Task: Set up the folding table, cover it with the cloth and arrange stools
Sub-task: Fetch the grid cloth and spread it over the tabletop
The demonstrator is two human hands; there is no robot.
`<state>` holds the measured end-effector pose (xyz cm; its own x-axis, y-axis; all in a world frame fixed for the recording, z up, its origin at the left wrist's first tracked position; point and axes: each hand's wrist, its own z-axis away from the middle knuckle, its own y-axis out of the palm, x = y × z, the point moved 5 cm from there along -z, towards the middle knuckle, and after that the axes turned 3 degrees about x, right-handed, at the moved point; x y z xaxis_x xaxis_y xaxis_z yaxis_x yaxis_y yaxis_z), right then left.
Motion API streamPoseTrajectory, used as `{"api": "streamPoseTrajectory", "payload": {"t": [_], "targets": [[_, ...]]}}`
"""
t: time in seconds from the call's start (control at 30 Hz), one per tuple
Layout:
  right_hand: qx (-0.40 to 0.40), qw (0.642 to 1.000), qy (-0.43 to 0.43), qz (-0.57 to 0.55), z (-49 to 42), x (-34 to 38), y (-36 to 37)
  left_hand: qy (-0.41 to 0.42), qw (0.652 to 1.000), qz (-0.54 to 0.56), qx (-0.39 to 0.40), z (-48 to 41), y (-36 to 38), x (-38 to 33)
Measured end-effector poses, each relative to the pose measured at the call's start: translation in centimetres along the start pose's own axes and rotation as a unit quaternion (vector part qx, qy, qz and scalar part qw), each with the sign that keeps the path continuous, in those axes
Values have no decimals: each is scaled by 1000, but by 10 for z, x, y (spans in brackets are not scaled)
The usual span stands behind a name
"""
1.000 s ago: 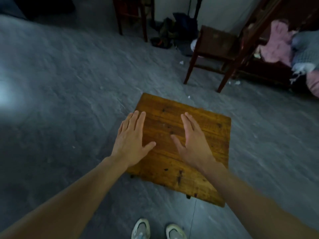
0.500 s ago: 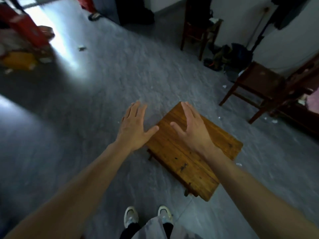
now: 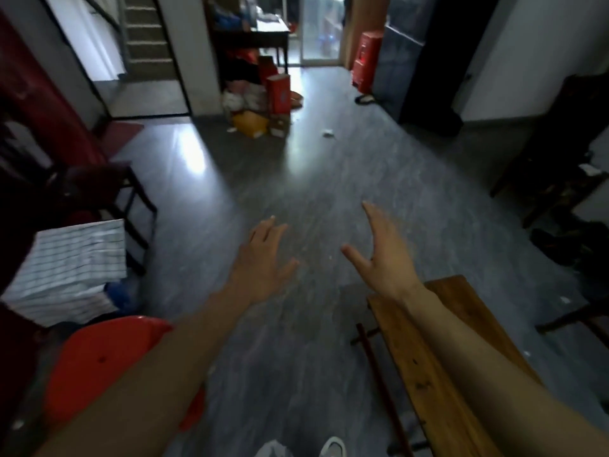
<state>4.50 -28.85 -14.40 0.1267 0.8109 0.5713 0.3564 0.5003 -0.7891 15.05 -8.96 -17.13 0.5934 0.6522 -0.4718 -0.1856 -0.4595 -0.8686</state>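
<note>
The small wooden table (image 3: pixel 438 384) stands on the grey floor at the lower right, partly under my right forearm. My left hand (image 3: pixel 263 265) and my right hand (image 3: pixel 382 255) are stretched out in the air over bare floor, fingers straight, holding nothing. A checked white-and-blue cloth (image 3: pixel 69 268) lies folded on a dark chair (image 3: pixel 108 186) at the left. Below the cloth a red plastic stool (image 3: pixel 108 361) sits at the lower left, partly behind my left forearm.
A pile of red boxes and bags (image 3: pixel 263 103) lies at the far end by a pillar. Dark wooden furniture (image 3: pixel 560 179) lines the right wall. Stairs (image 3: pixel 148 37) rise at the far left. A thin red stick (image 3: pixel 382 390) lies beside the table.
My view has swung left, so the wooden table slid from the centre to the lower right. Both hands have come off the tabletop and now hover over the floor.
</note>
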Motion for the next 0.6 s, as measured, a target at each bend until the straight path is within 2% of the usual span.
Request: {"api": "streamPoseTrajectory", "payload": {"t": [0.3,0.6], "targets": [[100,984,-149,-21,10,159,105,-131,987,-28,-88,138,-89,133],[192,955,-221,-48,15,250,183,-252,955,-16,-158,224,-144,210]]}}
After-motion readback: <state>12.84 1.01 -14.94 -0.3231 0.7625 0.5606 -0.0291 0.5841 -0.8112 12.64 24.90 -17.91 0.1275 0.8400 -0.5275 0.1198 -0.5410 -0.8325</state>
